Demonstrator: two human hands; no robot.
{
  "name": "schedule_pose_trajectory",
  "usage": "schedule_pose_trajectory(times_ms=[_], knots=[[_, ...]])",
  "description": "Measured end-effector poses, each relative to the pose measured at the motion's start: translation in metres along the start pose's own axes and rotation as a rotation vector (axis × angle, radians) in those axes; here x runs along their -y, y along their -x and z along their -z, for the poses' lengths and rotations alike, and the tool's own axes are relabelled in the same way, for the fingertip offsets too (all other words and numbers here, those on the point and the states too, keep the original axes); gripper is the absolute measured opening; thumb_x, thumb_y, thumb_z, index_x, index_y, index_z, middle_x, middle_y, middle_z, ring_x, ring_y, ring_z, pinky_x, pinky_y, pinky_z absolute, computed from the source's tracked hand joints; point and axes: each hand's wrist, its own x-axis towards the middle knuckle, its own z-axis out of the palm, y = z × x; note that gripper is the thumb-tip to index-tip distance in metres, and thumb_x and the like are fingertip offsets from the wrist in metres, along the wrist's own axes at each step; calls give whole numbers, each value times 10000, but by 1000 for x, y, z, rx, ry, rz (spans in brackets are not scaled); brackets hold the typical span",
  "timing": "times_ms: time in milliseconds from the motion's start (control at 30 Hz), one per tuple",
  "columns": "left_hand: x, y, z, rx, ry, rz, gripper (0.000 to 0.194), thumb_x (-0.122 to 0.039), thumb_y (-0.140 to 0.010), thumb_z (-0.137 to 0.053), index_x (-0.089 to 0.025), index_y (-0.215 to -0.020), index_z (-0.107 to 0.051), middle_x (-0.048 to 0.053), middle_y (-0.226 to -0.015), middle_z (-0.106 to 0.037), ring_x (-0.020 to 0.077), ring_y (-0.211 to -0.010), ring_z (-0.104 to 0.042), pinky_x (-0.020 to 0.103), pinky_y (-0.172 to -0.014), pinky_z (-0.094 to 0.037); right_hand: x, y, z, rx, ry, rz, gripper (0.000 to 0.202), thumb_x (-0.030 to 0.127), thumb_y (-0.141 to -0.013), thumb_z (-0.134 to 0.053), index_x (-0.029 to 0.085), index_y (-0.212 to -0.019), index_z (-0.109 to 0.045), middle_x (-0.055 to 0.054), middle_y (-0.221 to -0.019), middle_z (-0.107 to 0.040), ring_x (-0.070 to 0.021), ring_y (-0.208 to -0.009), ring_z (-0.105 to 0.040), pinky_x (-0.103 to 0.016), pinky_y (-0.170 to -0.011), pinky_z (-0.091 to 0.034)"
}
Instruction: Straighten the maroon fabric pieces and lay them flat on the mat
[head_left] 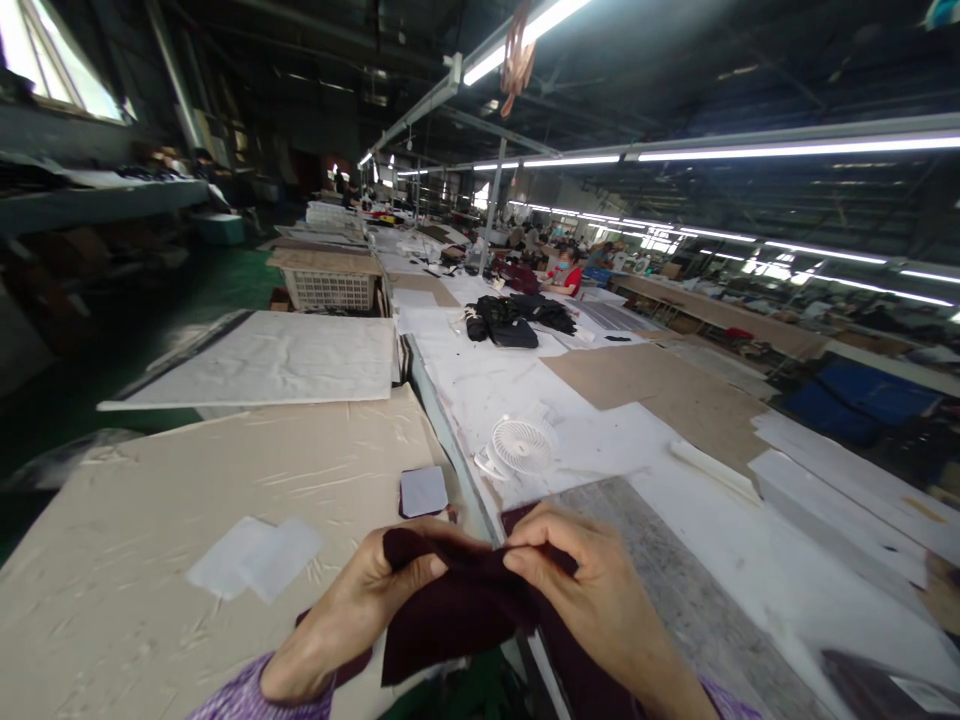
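A dark maroon piece of fabric (457,615) is stretched between my two hands near the table's front edge. My left hand (375,590) grips its left end, thumb on top and fingers behind the cloth. On the other side, my right hand (577,570) pinches the upper edge between thumb and fingertips. More maroon cloth lies under my right wrist and beside my left wrist. Just beyond my left hand rests a small stack topped by a pale grey rounded square (424,492). Thin white translucent sheets (255,555) lie to the left.
A white fan (521,445) stands ahead on the white table (615,440). Black garments (517,318) are heaped farther back. A grey felt-like sheet (675,570) lies at right, a beige covered surface (112,570) at left. A person in red (566,275) sits in the distance.
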Motion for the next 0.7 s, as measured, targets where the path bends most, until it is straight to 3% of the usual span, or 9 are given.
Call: schedule_pose_trajectory(times_ms=[333, 533, 633, 700], knots=[[-14, -1, -4, -7, 140, 60, 220, -268, -817, -606, -213, -996, -723, 79, -1030, -713, 257, -985, -620, 366, -915, -439, 1, 5, -3, -86, -32, -34, 168, 156, -729, -642, 195, -595, -550, 47, -597, -594, -98, -561, -547, -217, -559, -436], [-13, 0, -5, -4, 212, 89, 203, -272, -804, -632, -241, -981, -726, 41, -969, -725, 185, -860, -630, 275, -816, -458, 0, 10, -5, -173, -78, -4, 212, 183, -712, -670, 198, -589, -498, 45, -622, -597, -104, -572, -554, -227, -568, -427], [-13, 2, -5, -6, 224, 105, 225, -288, -791, -650, -241, -999, -722, 32, -943, -728, 171, -841, -626, 248, -785, -459, 0, 12, -3, -149, -45, -64, 186, 173, -717, -662, 201, -602, -519, 47, -629, -601, -107, -585, -556, -229, -579, -428], [-13, 3, -4, -10, 204, 112, 244, -306, -782, -661, -231, -1007, -721, 37, -931, -729, 179, -855, -626, 247, -785, -458, 1, 13, 0, -77, -5, -94, 85, 143, -721, -653, 214, -727, -606, 40, -703, -637, -117, -649, -580, -230, -616, -443]])
